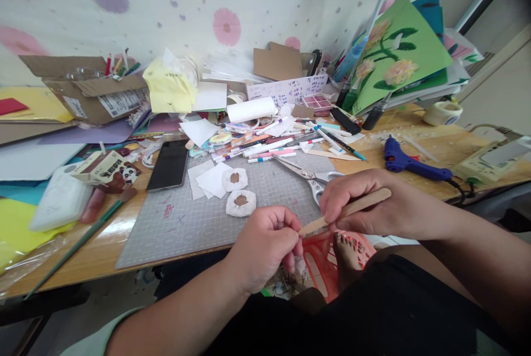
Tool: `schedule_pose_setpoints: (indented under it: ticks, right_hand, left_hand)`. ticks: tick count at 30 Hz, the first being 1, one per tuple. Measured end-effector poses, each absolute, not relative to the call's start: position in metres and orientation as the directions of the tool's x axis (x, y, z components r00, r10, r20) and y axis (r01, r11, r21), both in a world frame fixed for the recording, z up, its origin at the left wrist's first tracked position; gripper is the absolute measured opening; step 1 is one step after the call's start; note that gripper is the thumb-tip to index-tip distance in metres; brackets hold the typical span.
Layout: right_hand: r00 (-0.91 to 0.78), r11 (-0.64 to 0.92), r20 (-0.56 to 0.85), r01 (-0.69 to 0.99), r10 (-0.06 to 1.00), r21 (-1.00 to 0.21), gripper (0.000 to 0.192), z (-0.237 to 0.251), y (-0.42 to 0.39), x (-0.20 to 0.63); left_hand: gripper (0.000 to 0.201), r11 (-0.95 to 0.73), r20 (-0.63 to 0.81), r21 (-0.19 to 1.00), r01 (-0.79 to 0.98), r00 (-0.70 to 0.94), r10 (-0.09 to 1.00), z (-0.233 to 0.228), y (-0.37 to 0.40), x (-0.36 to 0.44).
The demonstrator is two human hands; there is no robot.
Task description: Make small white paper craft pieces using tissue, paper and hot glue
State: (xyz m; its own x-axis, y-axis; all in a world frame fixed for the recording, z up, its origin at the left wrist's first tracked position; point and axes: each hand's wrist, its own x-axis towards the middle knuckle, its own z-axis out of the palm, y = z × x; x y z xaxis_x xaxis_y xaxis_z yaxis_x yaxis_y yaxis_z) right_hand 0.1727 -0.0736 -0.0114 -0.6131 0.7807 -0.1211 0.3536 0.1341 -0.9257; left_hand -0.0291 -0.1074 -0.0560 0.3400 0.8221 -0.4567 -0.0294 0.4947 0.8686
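Left hand (265, 245): fist curled at the table (99, 251) edge, fingertips pinching a small white piece (297, 263), detail unclear. Right hand (365, 204): palm down, fingers pinching a wooden craft stick (348, 210), its tip angled toward the left fist. Scissors (309, 176) lie just behind.

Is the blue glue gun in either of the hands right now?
No, the glue gun lies on the table, while the right hand holds a wooden stick.

A pale wall covering (166, 2) printed with pink and purple flowers hangs behind the wooden desk (440, 148).
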Motion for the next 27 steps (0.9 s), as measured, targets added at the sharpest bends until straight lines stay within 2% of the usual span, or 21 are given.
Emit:
schedule_pose_setpoints:
  ticks: [11, 14, 27]
  right_hand:
    - [-0.621, 0.15, -0.1, 0.338, 0.778, -0.929, 0.007, -0.0145, -0.0702, 0.1775]
    - [-0.628, 0.152, -0.103, 0.339, 0.771, -0.928, 0.006, -0.0137, -0.0703, 0.1765]
    - [-0.612, 0.115, -0.147, 0.367, 0.777, -0.923, 0.006, -0.0113, -0.0719, 0.1719]
  left_hand:
    - [0.006, 0.544, -0.462, 0.828, -0.14, 0.38, 0.801, -0.0554, -0.1061, -0.031]
    - [0.001, 0.548, -0.468, 0.826, -0.132, 0.38, 0.798, -0.0551, -0.1052, -0.0308]
    - [0.007, 0.539, -0.466, 0.832, -0.131, 0.361, 0.807, -0.0596, -0.1055, -0.0288]
